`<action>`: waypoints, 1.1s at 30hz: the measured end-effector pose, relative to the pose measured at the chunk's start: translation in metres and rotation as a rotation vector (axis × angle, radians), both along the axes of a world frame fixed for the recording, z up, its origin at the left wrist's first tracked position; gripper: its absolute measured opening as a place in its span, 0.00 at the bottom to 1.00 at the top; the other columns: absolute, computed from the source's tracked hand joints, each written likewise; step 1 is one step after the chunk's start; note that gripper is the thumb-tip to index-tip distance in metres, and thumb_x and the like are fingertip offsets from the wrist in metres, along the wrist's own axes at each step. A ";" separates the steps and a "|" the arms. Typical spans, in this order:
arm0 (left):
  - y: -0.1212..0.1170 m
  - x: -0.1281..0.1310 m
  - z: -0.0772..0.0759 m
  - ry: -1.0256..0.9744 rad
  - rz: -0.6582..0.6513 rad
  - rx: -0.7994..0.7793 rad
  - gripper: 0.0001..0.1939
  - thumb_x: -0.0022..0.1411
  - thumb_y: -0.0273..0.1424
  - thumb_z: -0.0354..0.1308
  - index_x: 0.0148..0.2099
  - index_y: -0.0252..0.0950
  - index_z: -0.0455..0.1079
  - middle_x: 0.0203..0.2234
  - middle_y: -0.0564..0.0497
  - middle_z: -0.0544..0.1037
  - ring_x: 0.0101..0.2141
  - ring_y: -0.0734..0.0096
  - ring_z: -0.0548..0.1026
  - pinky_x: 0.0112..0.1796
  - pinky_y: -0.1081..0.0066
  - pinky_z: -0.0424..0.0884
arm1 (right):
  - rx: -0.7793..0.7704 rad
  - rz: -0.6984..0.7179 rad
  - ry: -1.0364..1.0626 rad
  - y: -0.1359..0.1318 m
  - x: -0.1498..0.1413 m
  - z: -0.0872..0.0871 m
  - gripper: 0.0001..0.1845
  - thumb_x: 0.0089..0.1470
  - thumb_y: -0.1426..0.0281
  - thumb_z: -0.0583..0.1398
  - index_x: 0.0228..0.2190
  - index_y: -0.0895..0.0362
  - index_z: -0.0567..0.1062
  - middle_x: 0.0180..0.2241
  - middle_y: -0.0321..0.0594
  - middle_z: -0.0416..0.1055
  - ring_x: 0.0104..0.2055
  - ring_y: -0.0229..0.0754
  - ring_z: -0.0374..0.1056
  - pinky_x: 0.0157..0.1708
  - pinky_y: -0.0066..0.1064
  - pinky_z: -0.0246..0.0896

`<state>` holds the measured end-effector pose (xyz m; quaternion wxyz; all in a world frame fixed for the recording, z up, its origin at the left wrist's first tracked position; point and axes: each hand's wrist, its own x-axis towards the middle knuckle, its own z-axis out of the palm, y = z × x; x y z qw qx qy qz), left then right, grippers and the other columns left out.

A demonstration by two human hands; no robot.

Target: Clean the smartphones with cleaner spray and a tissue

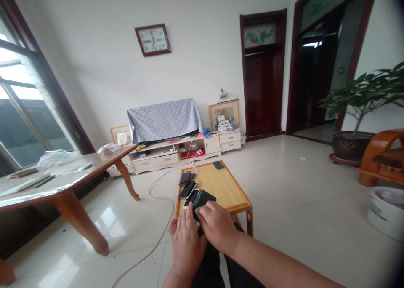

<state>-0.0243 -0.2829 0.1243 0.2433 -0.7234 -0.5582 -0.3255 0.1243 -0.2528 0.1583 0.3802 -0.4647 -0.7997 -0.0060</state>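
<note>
Low in the middle, both hands are close together at the near end of a small wooden table (217,182). A dark phone (204,196), perhaps in a cover, sticks out beyond my fingers, tilted. My left hand (188,236) is closed along its left side. My right hand (217,224) pinches at its near part, fingers bent; a small pale round spot shows by the fingertips. My hands hide the phone's lower part. Just beyond lie a white-edged phone (191,198), a dark phone with a light edge (187,190) and another dark phone (187,178).
Another black phone (218,165) lies at the table's far edge. A pale cable (164,233) runs across the floor. To the left stands a larger table (94,164) with plastic bags. A TV cabinet (158,161), a potted plant (353,142) and a white bucket (385,216) surround the space.
</note>
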 end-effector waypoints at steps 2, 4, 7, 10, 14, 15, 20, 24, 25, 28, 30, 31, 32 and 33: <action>0.001 -0.002 0.000 -0.010 0.006 -0.002 0.38 0.61 0.27 0.54 0.71 0.30 0.47 0.54 0.34 0.74 0.52 0.53 0.74 0.57 0.51 0.59 | 0.006 0.039 -0.005 -0.003 -0.001 -0.004 0.08 0.64 0.70 0.57 0.33 0.52 0.75 0.34 0.39 0.72 0.38 0.43 0.68 0.37 0.31 0.57; 0.000 -0.003 0.001 -0.018 0.006 -0.012 0.39 0.60 0.28 0.55 0.71 0.30 0.47 0.56 0.35 0.73 0.53 0.52 0.74 0.57 0.50 0.59 | 0.001 -0.009 0.076 0.005 0.004 0.000 0.07 0.64 0.71 0.57 0.35 0.53 0.75 0.35 0.40 0.73 0.40 0.43 0.68 0.39 0.31 0.58; 0.000 -0.002 0.002 -0.038 0.017 -0.038 0.40 0.58 0.29 0.57 0.70 0.31 0.48 0.59 0.35 0.71 0.54 0.51 0.73 0.57 0.50 0.59 | -0.027 -0.157 0.200 0.021 0.013 0.009 0.07 0.63 0.72 0.57 0.34 0.54 0.74 0.34 0.40 0.73 0.40 0.43 0.68 0.40 0.31 0.58; 0.003 -0.001 0.001 -0.062 0.047 -0.055 0.39 0.59 0.31 0.57 0.70 0.31 0.49 0.58 0.35 0.72 0.53 0.52 0.74 0.57 0.50 0.58 | -0.038 -0.114 0.176 0.014 0.011 0.004 0.07 0.64 0.71 0.57 0.33 0.54 0.73 0.34 0.39 0.73 0.40 0.43 0.69 0.39 0.31 0.58; 0.004 -0.002 -0.003 -0.063 0.040 -0.040 0.36 0.62 0.30 0.55 0.70 0.31 0.50 0.57 0.35 0.73 0.53 0.53 0.73 0.56 0.51 0.59 | -0.038 0.038 0.086 -0.004 0.002 -0.012 0.07 0.64 0.71 0.56 0.33 0.53 0.73 0.34 0.38 0.72 0.40 0.43 0.69 0.39 0.31 0.58; 0.004 -0.003 -0.003 -0.057 0.034 -0.037 0.37 0.61 0.31 0.55 0.70 0.31 0.50 0.56 0.35 0.73 0.53 0.53 0.73 0.56 0.51 0.59 | -0.043 0.020 0.104 -0.003 0.002 -0.012 0.07 0.64 0.71 0.57 0.33 0.53 0.73 0.34 0.38 0.73 0.40 0.43 0.69 0.39 0.31 0.58; -0.001 0.002 0.001 -0.011 0.025 -0.026 0.39 0.59 0.30 0.58 0.69 0.31 0.51 0.57 0.35 0.72 0.54 0.51 0.72 0.57 0.50 0.59 | -0.048 -0.128 0.202 0.013 0.007 0.002 0.04 0.63 0.71 0.58 0.36 0.53 0.73 0.35 0.39 0.74 0.41 0.44 0.69 0.41 0.31 0.58; -0.002 0.009 0.002 -0.001 -0.042 0.003 0.36 0.60 0.28 0.55 0.69 0.30 0.52 0.55 0.36 0.74 0.54 0.54 0.73 0.56 0.53 0.60 | -0.022 -0.012 0.045 0.008 -0.002 0.007 0.08 0.65 0.68 0.57 0.32 0.52 0.73 0.34 0.38 0.73 0.37 0.43 0.69 0.36 0.31 0.57; -0.003 0.010 0.001 -0.002 -0.055 0.009 0.36 0.59 0.27 0.55 0.69 0.30 0.52 0.55 0.36 0.75 0.53 0.54 0.73 0.56 0.53 0.60 | -0.019 -0.008 0.031 0.008 -0.003 0.008 0.09 0.66 0.68 0.56 0.32 0.52 0.72 0.34 0.38 0.73 0.37 0.43 0.69 0.36 0.31 0.56; -0.003 0.009 0.000 0.016 -0.068 0.022 0.39 0.58 0.29 0.57 0.70 0.31 0.51 0.55 0.36 0.74 0.55 0.52 0.72 0.57 0.51 0.59 | -0.030 -0.099 0.086 0.018 0.000 0.014 0.07 0.66 0.68 0.57 0.33 0.52 0.72 0.35 0.38 0.74 0.40 0.43 0.69 0.37 0.31 0.56; -0.003 0.008 -0.001 0.024 -0.059 0.012 0.40 0.57 0.28 0.57 0.70 0.30 0.50 0.56 0.36 0.74 0.55 0.52 0.72 0.58 0.51 0.59 | -0.044 -0.162 0.119 0.024 0.003 0.015 0.06 0.65 0.70 0.57 0.34 0.53 0.72 0.35 0.39 0.74 0.41 0.43 0.69 0.39 0.31 0.56; -0.004 0.008 -0.001 0.024 -0.055 0.005 0.40 0.57 0.28 0.57 0.70 0.31 0.50 0.56 0.36 0.74 0.55 0.52 0.72 0.58 0.51 0.58 | -0.047 -0.160 0.123 0.026 0.003 0.015 0.06 0.65 0.70 0.57 0.34 0.53 0.72 0.35 0.39 0.74 0.41 0.43 0.69 0.39 0.31 0.56; -0.004 0.008 -0.001 0.024 -0.056 0.001 0.39 0.57 0.28 0.57 0.70 0.31 0.51 0.56 0.36 0.74 0.55 0.52 0.72 0.58 0.51 0.59 | -0.046 -0.132 0.117 0.025 0.002 0.013 0.06 0.65 0.70 0.57 0.34 0.53 0.72 0.35 0.39 0.74 0.41 0.43 0.69 0.39 0.31 0.56; -0.004 0.008 -0.001 0.026 -0.064 0.000 0.39 0.58 0.29 0.57 0.69 0.30 0.52 0.55 0.36 0.74 0.55 0.52 0.72 0.57 0.51 0.59 | -0.043 -0.089 0.106 0.023 0.001 0.010 0.06 0.65 0.70 0.57 0.34 0.53 0.72 0.36 0.39 0.74 0.41 0.43 0.69 0.38 0.31 0.56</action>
